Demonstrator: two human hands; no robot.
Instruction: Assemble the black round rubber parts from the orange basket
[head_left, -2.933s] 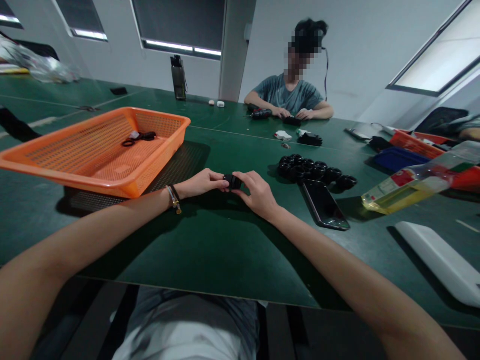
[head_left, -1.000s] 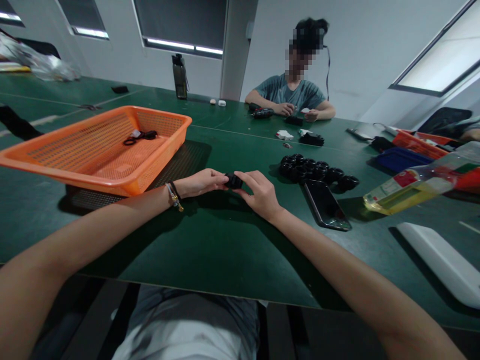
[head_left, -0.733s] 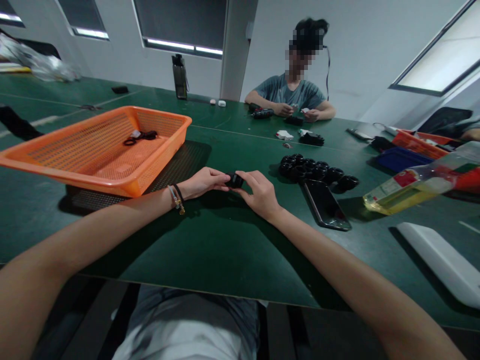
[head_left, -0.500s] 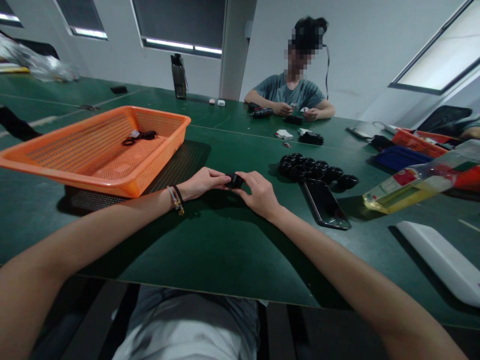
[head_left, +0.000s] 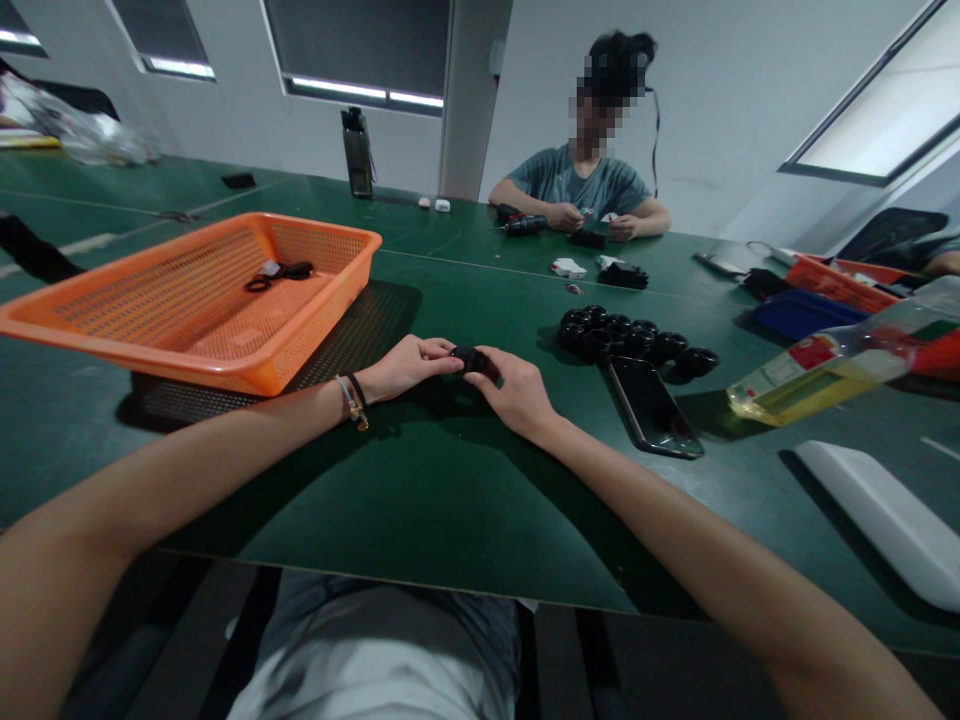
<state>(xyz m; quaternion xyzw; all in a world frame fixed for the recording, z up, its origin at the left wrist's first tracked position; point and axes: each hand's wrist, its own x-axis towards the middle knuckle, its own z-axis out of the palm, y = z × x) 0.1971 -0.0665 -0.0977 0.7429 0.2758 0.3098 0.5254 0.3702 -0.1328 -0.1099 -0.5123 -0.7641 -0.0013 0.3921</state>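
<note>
Between my two hands is a small black part (head_left: 469, 358), held just over the green table (head_left: 450, 500); its exact kind is too small to make out. My left hand (head_left: 411, 366) pinches its left side with thumb and fingers. On the other side, my right hand (head_left: 516, 388) grips it with thumb and forefinger, the remaining fingers curled. To the right of my right hand lies a cluster of several round black parts (head_left: 630, 338), and in front of them a dark phone (head_left: 654, 408).
An orange perforated basket (head_left: 322, 345) with black-handled scissors (head_left: 279, 275) stands at left. At right are a tilted bottle of yellow liquid (head_left: 810, 375), a white block (head_left: 885, 520) and a blue tray (head_left: 802, 315). A co-worker (head_left: 600, 190) sits opposite, near a power drill (head_left: 523, 226).
The black part has turned slightly between my fingers. My right thumb and fingers have shifted a little on it; my left hand is almost still.
</note>
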